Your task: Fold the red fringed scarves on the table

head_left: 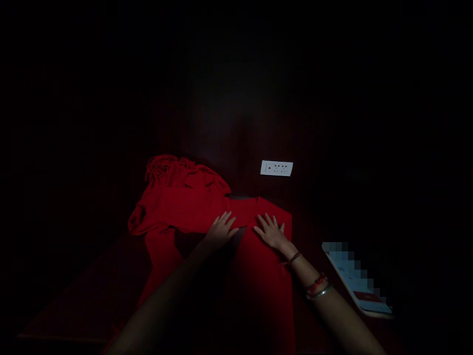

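A long red cloth with fringed ends, like a scarf (192, 209), lies over a dark surface, bunched at the far left and folded at a corner on the right. My left hand (221, 230) rests with spread fingers at the near edge of its crosswise strip. On the folded corner lies my right hand (271, 231), palm down, fingers apart. From there one band of the scarf runs toward me on the right, and another comes down at the left, partly behind my left forearm. Neither hand grips the fabric.
A white socket plate (277, 168) is behind the scarf. To the right lies a pale flat object (354, 278), partly blurred out by pixelation. The dark table (84, 296) has an edge at the lower left. Deep shadow hides most of the surroundings.
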Action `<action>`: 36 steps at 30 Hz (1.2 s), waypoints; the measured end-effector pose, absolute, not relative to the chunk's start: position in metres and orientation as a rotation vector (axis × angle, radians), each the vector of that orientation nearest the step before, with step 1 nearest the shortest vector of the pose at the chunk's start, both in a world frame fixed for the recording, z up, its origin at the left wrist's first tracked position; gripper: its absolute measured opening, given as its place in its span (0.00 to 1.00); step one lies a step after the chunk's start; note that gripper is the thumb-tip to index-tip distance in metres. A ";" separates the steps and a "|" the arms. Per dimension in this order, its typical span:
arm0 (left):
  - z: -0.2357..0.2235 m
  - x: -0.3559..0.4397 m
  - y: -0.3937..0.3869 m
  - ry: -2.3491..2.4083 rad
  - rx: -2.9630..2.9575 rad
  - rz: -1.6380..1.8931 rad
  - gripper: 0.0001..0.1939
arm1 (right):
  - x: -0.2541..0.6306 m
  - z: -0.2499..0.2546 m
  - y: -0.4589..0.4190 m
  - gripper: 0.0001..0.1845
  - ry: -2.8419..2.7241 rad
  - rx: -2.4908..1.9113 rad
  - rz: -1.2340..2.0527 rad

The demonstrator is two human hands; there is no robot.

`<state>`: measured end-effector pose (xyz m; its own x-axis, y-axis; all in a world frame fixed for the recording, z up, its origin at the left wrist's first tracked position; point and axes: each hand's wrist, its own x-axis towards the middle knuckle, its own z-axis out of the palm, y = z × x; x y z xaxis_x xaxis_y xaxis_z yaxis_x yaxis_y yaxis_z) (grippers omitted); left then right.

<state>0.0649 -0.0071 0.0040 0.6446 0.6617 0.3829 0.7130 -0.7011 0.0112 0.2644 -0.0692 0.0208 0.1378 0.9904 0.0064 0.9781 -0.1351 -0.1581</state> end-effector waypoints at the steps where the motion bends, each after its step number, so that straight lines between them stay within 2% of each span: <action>1: 0.002 0.064 -0.009 -1.144 -2.759 -0.515 0.26 | 0.262 0.017 -0.073 0.36 -1.994 -2.275 0.189; 6: -0.007 0.067 -0.016 -1.065 -2.985 -0.329 0.29 | 0.257 0.003 -0.082 0.35 -2.043 -2.272 0.259; 13: 0.002 0.070 -0.020 -0.765 -3.086 -0.338 0.21 | 0.273 0.016 -0.090 0.34 -2.048 -2.118 0.094; 16: 0.004 0.071 -0.022 -0.688 -3.106 -0.344 0.21 | 0.279 0.018 -0.096 0.34 -2.232 -2.054 0.253; 20: 0.002 0.072 -0.021 -0.657 -3.161 -0.190 0.26 | 0.285 0.016 -0.100 0.32 -2.383 -2.014 0.380; 25: 0.000 0.071 -0.020 -0.629 -3.134 -0.155 0.27 | 0.299 0.012 -0.100 0.32 -2.290 -2.044 0.209; 29: 0.001 0.072 -0.021 -0.625 -3.107 -0.157 0.27 | 0.305 0.012 -0.102 0.34 -2.274 -2.117 0.307; 34: 0.001 0.071 -0.020 -0.644 -3.123 -0.144 0.26 | 0.293 0.017 -0.113 0.33 -2.272 -2.011 0.136; 36: 0.000 0.071 -0.020 -0.650 -3.133 -0.128 0.26 | 0.287 0.016 -0.116 0.34 -2.343 -1.963 0.192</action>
